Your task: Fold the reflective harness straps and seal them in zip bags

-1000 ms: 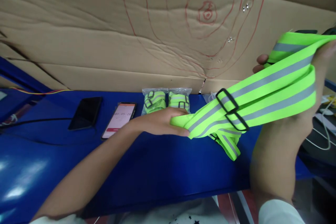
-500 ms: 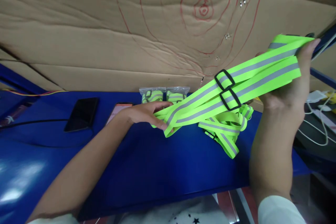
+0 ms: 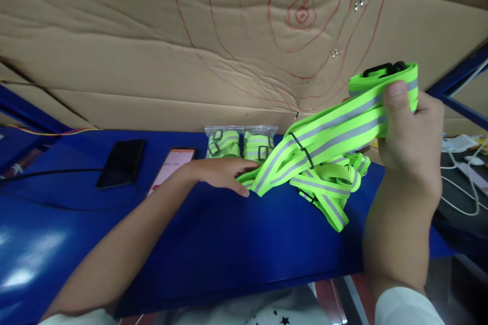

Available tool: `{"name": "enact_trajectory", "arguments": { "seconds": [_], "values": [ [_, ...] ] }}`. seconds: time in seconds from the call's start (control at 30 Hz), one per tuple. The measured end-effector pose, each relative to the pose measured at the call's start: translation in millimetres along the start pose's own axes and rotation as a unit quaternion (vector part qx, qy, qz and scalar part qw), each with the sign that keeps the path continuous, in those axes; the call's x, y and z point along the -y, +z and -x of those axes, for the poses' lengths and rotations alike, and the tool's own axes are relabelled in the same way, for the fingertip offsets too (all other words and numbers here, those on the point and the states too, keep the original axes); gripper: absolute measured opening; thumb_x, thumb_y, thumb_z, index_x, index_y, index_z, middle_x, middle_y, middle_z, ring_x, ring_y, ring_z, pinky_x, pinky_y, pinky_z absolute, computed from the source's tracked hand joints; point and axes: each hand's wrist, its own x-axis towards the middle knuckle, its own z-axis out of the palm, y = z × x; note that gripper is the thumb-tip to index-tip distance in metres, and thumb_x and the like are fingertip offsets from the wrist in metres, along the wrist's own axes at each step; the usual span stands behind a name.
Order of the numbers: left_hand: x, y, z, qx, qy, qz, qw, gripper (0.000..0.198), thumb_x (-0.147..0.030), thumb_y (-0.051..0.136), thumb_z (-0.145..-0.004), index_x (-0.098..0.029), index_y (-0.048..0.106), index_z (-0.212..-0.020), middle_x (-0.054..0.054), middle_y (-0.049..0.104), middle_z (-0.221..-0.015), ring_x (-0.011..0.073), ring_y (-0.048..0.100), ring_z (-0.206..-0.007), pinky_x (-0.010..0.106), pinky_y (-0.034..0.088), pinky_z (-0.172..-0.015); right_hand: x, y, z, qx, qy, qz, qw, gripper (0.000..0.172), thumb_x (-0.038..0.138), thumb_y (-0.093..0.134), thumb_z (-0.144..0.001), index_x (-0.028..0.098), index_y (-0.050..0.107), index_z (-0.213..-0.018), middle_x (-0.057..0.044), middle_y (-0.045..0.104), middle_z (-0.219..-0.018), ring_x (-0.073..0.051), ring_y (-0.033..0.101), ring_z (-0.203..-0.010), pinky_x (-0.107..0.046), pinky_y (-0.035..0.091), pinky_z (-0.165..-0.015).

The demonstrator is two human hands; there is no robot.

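A neon green reflective strap [image 3: 324, 132] with grey stripes and black buckles stretches in folded layers between my hands, above the table. My right hand [image 3: 414, 137] is closed around its upper right end, thumb pressed on the front, where the strap bends over with black buckles on top. At the lower left end, my left hand [image 3: 224, 175] pinches the folded loops; some of its fingers are hidden behind the strap. Another loose reflective strap [image 3: 331, 188] lies tangled on the table below the held one. Two clear bags [image 3: 223, 144] with rolled straps stand behind my left hand.
On the blue table [image 3: 213, 244] a phone [image 3: 171, 165] with a lit screen lies beside my left forearm. Further left is a black device [image 3: 121, 163] with a cable. Cardboard [image 3: 133, 61] with red drawn lines rises behind. White cables [image 3: 467, 183] lie at the right.
My right hand has turned and moved left and slightly down, folding its end of the strap over. The strap between my hands is shorter. My left hand has shifted slightly right.
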Motion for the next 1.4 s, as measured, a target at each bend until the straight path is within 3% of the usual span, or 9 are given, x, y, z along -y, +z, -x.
{"name": "enact_trajectory", "arguments": {
  "seconds": [0.13,0.3,0.43,0.63,0.97,1.17,1.27,1.33,1.4],
  "values": [
    [-17.8,-5.3,11.1,-0.032,0.025,0.07,0.997,0.086,-0.05,0.081,-0.079,-0.027,0.044,-0.154,0.012,0.051,-0.157,0.0304,0.055,-0.139,0.04,0.045,-0.113,23.5,14.5,24.2,0.121,-0.042,0.019,0.992,0.037,0.055,0.071,-0.088,0.019,0.08,-0.084,0.002,0.06,-0.059,-0.011,0.051,-0.05,-0.022,0.038,-0.044],
    [-60.3,-1.3,22.1,-0.255,0.163,0.107,0.947,0.105,-0.05,0.087,-0.073,-0.033,0.031,-0.16,0.007,0.029,-0.169,0.033,0.024,-0.157,0.044,0.024,-0.128,42.3,40.3,51.9,0.267,-0.094,0.071,0.956,0.03,0.046,0.074,-0.087,0.034,0.078,-0.114,0.004,0.079,-0.106,-0.022,0.075,-0.092,-0.035,0.062,-0.082],
    [-83.9,9.6,24.6,-0.292,0.188,0.15,0.926,0.111,-0.045,0.093,-0.065,-0.029,0.035,-0.157,0.009,0.047,-0.157,0.0394,0.041,-0.146,0.052,0.034,-0.121,44.6,58.1,68.6,0.311,-0.175,0.079,0.931,0.045,0.05,0.078,-0.083,0.045,0.07,-0.128,0.009,0.075,-0.123,-0.025,0.075,-0.108,-0.038,0.061,-0.096],
    [-80.6,11.3,17.9,-0.204,0.182,0.316,0.909,0.094,-0.029,0.091,-0.068,-0.034,0.044,-0.149,0.003,0.067,-0.129,0.0309,0.061,-0.125,0.041,0.053,-0.098,39.3,64.7,75.5,0.248,-0.182,0.097,0.947,0.049,0.041,0.075,-0.087,0.051,0.064,-0.133,0.009,0.072,-0.129,-0.028,0.072,-0.116,-0.044,0.06,-0.101],
    [-78.1,11.0,17.3,-0.114,0.077,0.169,0.976,0.032,-0.045,0.079,-0.081,-0.022,0.074,-0.103,0.0,0.078,-0.099,0.0243,0.072,-0.094,0.031,0.054,-0.079,26.0,68.9,74.9,0.244,-0.24,0.118,0.932,0.064,0.038,0.077,-0.085,0.054,0.054,-0.142,0.008,0.071,-0.132,-0.029,0.072,-0.113,-0.046,0.057,-0.101],
    [-76.3,21.0,11.6,-0.031,0.113,0.219,0.969,0.026,-0.038,0.072,-0.091,-0.019,0.075,-0.108,0.007,0.08,-0.109,0.0244,0.072,-0.105,0.034,0.055,-0.092,25.7,66.0,70.7,0.247,-0.215,0.107,0.939,0.051,0.04,0.076,-0.087,0.052,0.061,-0.135,0.008,0.074,-0.125,-0.026,0.073,-0.109,-0.043,0.058,-0.097],
    [-68.7,23.6,6.6,0.036,0.108,0.272,0.956,0.022,-0.036,0.069,-0.094,-0.018,0.075,-0.106,0.008,0.08,-0.104,0.0236,0.074,-0.101,0.034,0.057,-0.09,26.4,63.4,69.2,0.252,-0.165,0.11,0.947,0.033,0.047,0.075,-0.087,0.042,0.072,-0.12,0.006,0.078,-0.109,-0.023,0.075,-0.091,-0.038,0.059,-0.082],
    [-62.0,23.8,3.2,0.021,0.104,0.27,0.957,0.024,-0.038,0.07,-0.093,-0.017,0.076,-0.102,0.008,0.08,-0.1,0.0232,0.075,-0.094,0.033,0.058,-0.085,27.0,62.1,67.6,0.269,-0.108,0.112,0.951,0.02,0.05,0.071,-0.089,0.034,0.076,-0.101,0.005,0.076,-0.087,-0.018,0.069,-0.071,-0.031,0.055,-0.066],
    [-57.4,23.1,1.1,-0.023,0.092,0.237,0.967,0.027,-0.042,0.071,-0.091,-0.017,0.077,-0.098,0.008,0.081,-0.098,0.0233,0.075,-0.091,0.032,0.058,-0.082,26.7,62.0,64.4,0.297,-0.046,0.092,0.949,0.026,0.052,0.067,-0.092,0.027,0.074,-0.087,0.005,0.067,-0.071,-0.013,0.058,-0.059,-0.027,0.047,-0.056]
  ]
}}
